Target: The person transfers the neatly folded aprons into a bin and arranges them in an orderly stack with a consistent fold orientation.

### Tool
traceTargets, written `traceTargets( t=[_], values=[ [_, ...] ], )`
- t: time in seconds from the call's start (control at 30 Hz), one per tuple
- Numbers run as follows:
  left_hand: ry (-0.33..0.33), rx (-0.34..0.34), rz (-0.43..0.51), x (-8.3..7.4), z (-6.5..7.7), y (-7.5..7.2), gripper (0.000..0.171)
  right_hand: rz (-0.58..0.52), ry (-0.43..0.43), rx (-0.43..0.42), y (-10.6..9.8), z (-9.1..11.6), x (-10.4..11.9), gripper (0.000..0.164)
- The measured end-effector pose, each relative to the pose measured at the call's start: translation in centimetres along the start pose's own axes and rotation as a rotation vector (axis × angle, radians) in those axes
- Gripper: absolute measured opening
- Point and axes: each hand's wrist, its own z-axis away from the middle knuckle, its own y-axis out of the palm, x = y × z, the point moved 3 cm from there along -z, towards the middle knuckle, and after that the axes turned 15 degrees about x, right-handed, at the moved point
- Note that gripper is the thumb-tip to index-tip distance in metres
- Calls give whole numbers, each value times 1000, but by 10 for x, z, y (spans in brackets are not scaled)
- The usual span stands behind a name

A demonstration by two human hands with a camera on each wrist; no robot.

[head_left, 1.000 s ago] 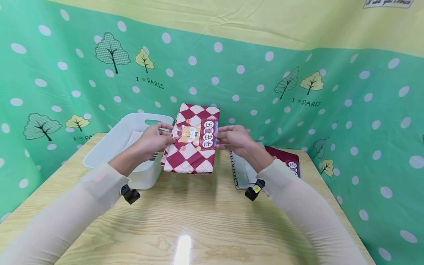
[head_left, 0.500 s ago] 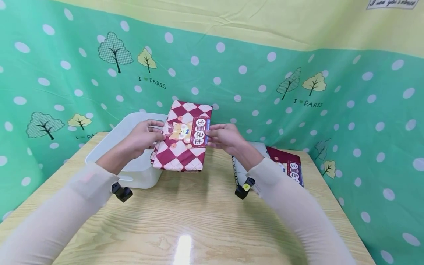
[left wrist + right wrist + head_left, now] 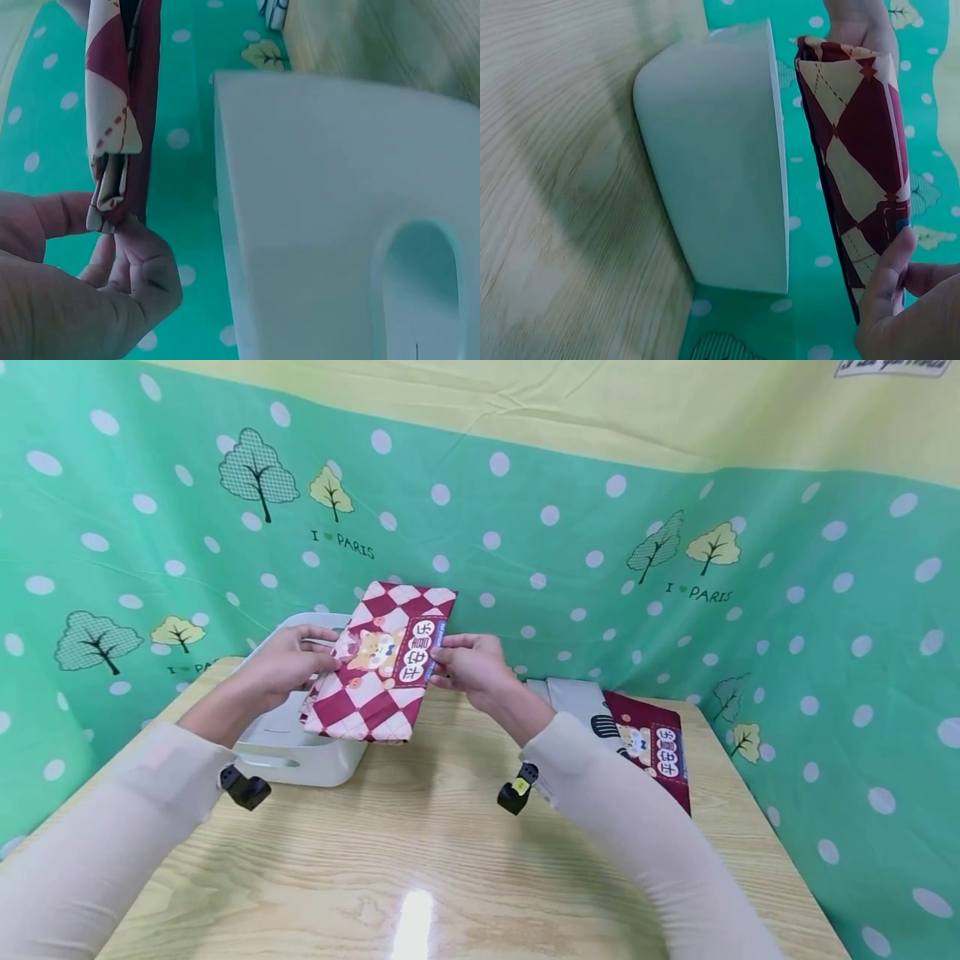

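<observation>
We record the left hand [image 3: 288,668] pinching the cloth [image 3: 378,672] at its 9 o'clock edge, the right hand [image 3: 476,667] at its 3 o'clock edge. We see the cloth raised off the tabletop [image 3: 450,843], apart from the bin [image 3: 337,768] at its 8 o'clock; a red pack [image 3: 652,747] lies between 3 and 4 o'clock.

On my feed, the folded cloth [image 3: 382,681] carries maroon and cream diamonds with an orange-and-white animal print. I read the basket [image 3: 712,157] as plain white, the worktop [image 3: 450,835] as pale wood grain, and the curtain [image 3: 510,552] beyond its far edge as white-dotted green.
</observation>
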Motion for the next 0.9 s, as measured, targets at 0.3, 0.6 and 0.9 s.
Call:
traceTargets(
  t=[0.3,0.6,0.9],
  values=[
    [-14,-33,-8,5,7,-23,54,-79,-40,0,25,-9,2,10],
    [-44,-90,-60,11,11,-37,52,-132,-77,-1,45,-20,-4,12],
    [-44,-130,-114,18,13,-51,52,-126,-98,-67,64,-32,-10,9]
  ],
)
